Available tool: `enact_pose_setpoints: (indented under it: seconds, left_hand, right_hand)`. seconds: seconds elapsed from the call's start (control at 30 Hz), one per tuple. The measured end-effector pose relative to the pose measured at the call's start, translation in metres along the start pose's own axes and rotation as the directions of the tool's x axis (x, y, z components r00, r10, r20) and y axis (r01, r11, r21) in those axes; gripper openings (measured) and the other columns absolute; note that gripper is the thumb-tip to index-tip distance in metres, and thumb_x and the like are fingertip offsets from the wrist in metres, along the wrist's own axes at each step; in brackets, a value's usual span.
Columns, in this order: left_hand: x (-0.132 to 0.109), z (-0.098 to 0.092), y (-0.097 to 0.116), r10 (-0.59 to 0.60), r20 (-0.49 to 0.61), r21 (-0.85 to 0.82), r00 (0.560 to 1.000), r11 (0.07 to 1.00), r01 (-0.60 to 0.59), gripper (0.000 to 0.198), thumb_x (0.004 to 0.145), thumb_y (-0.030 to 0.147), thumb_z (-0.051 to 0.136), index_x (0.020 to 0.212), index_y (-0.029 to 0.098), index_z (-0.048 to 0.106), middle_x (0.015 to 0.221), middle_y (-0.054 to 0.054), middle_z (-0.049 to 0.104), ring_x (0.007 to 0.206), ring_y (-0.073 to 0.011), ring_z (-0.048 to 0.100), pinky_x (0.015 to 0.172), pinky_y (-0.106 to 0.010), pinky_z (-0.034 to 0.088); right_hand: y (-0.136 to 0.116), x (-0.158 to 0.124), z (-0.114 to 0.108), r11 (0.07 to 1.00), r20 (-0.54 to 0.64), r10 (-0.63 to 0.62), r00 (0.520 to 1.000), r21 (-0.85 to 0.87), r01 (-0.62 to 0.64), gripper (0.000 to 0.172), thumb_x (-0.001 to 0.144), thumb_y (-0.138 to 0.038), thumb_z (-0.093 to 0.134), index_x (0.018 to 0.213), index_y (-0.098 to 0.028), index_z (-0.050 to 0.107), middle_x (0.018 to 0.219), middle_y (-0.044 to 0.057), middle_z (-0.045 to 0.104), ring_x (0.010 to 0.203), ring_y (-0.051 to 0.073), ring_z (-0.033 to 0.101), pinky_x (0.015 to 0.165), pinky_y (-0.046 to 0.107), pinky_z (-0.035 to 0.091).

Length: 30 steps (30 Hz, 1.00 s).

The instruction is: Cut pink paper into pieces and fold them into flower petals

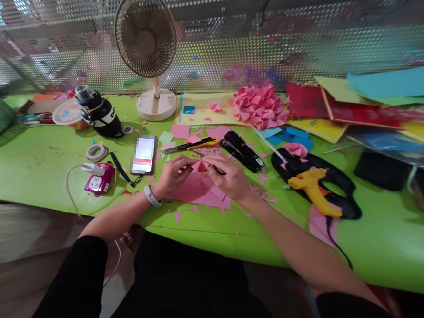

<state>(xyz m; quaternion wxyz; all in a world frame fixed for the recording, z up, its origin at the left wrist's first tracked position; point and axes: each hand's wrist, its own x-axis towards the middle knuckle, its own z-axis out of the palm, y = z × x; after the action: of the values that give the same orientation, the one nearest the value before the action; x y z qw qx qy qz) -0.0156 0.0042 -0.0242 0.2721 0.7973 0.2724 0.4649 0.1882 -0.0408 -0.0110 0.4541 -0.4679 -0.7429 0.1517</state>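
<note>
Between my two hands is a small piece of folded pink paper [200, 166]. My left hand [176, 176] pinches its left side with thumb and fingertips. The fingers of my right hand [230, 177] are closed at its right side. A black handle [218, 170] shows among the right fingers, like that of scissors, but most of it is hidden. Under the hands lie flat pink paper sheets [214, 198]. Just beyond are a yellow-and-black utility knife [193, 145] and a black stapler [242, 151]. Pink offcuts [183, 213] lie scattered around.
A phone [144, 154], a fan [155, 104], a black bottle [100, 113] and a tape roll [96, 152] stand or lie to the left. A pink paper ball [260, 106] sits at the back. On the right, a yellow glue gun [314, 191] rests on a black holder [349, 189], its cord trailing frontward.
</note>
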Motion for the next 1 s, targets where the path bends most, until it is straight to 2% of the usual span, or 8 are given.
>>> enact_pose_setpoints:
  seconds: [0.13, 0.2, 0.27, 0.37, 0.43, 0.6, 0.9, 1.0]
  left_hand:
    - [0.000, 0.001, -0.001, -0.150, 0.022, -0.150, 0.988, 0.977, 0.151, 0.021, 0.091, 0.022, 0.061, 0.107, 0.015, 0.072, 0.091, -0.008, 0.070, 0.078, -0.0132, 0.065, 0.062, -0.023, 0.054]
    - [0.001, 0.001, -0.003, -0.254, 0.091, -0.240, 0.963, 0.933, 0.268, 0.022, 0.092, 0.027, 0.060, 0.106, 0.014, 0.072, 0.090, -0.009, 0.071, 0.075, -0.0130, 0.066, 0.064, -0.024, 0.055]
    - [0.002, -0.001, -0.004, -0.286, 0.163, -0.290, 0.944, 0.901, 0.323, 0.025, 0.093, 0.028, 0.060, 0.110, 0.014, 0.070, 0.097, -0.010, 0.073, 0.080, -0.0144, 0.068, 0.070, -0.027, 0.057]
    - [0.006, -0.008, 0.000, -0.206, 0.191, -0.294, 0.960, 0.921, 0.256, 0.037, 0.090, 0.027, 0.065, 0.126, 0.020, 0.064, 0.123, -0.012, 0.067, 0.111, -0.0209, 0.065, 0.092, -0.036, 0.056]
    - [0.009, -0.013, 0.005, -0.147, 0.180, -0.272, 0.973, 0.943, 0.193, 0.040, 0.090, 0.028, 0.066, 0.129, 0.025, 0.062, 0.130, -0.011, 0.064, 0.122, -0.0225, 0.060, 0.100, -0.040, 0.052]
    - [0.012, -0.015, 0.011, -0.040, 0.166, -0.233, 0.985, 0.969, 0.078, 0.028, 0.091, 0.030, 0.065, 0.119, 0.024, 0.068, 0.122, -0.010, 0.067, 0.116, -0.0205, 0.063, 0.101, -0.042, 0.052]
    - [0.011, -0.010, 0.010, -0.003, 0.169, -0.251, 0.986, 0.967, 0.046, 0.025, 0.092, 0.027, 0.063, 0.116, 0.022, 0.069, 0.119, -0.010, 0.069, 0.113, -0.0188, 0.064, 0.100, -0.041, 0.053]
    - [0.012, -0.011, 0.012, 0.004, 0.157, -0.238, 0.988, 0.971, 0.033, 0.025, 0.091, 0.025, 0.065, 0.116, 0.022, 0.069, 0.117, -0.010, 0.070, 0.111, -0.0189, 0.065, 0.100, -0.042, 0.054]
  right_hand:
    - [0.002, 0.001, -0.001, 0.997, -0.019, -0.071, 0.997, -0.022, 0.070, 0.028, 0.095, -0.030, 0.055, 0.113, -0.021, 0.075, 0.114, 0.010, 0.075, 0.106, 0.025, 0.070, 0.095, 0.047, 0.057]
    - [0.002, 0.001, 0.000, 0.997, -0.033, -0.075, 0.997, -0.005, 0.075, 0.028, 0.096, -0.031, 0.055, 0.113, -0.021, 0.075, 0.111, 0.010, 0.076, 0.104, 0.025, 0.070, 0.094, 0.046, 0.058]
    - [0.003, 0.000, 0.001, 0.998, -0.050, -0.061, 0.997, -0.002, 0.061, 0.028, 0.096, -0.033, 0.055, 0.112, -0.021, 0.075, 0.109, 0.009, 0.076, 0.102, 0.025, 0.071, 0.093, 0.045, 0.058]
    - [0.004, -0.001, 0.000, 0.999, -0.054, -0.036, 0.998, -0.033, 0.034, 0.029, 0.096, -0.034, 0.055, 0.112, -0.022, 0.075, 0.109, 0.009, 0.076, 0.102, 0.025, 0.071, 0.094, 0.046, 0.058]
    - [0.004, -0.001, -0.001, 0.998, -0.032, -0.026, 0.999, -0.063, 0.024, 0.029, 0.095, -0.036, 0.055, 0.112, -0.022, 0.075, 0.110, 0.010, 0.076, 0.104, 0.026, 0.071, 0.095, 0.048, 0.057]
    - [0.003, -0.001, -0.002, 0.994, 0.008, -0.032, 0.999, -0.105, 0.033, 0.028, 0.094, -0.033, 0.056, 0.110, -0.021, 0.076, 0.108, 0.011, 0.076, 0.101, 0.028, 0.071, 0.093, 0.050, 0.057]
    - [0.000, -0.001, -0.001, 0.991, -0.004, -0.058, 0.998, -0.122, 0.057, 0.030, 0.093, -0.029, 0.055, 0.109, -0.016, 0.076, 0.106, 0.013, 0.077, 0.095, 0.026, 0.072, 0.088, 0.046, 0.059]
    - [-0.001, -0.001, -0.001, 0.993, -0.006, -0.039, 0.999, -0.113, 0.038, 0.028, 0.092, -0.030, 0.057, 0.109, -0.019, 0.077, 0.105, 0.011, 0.077, 0.095, 0.026, 0.072, 0.089, 0.046, 0.059]
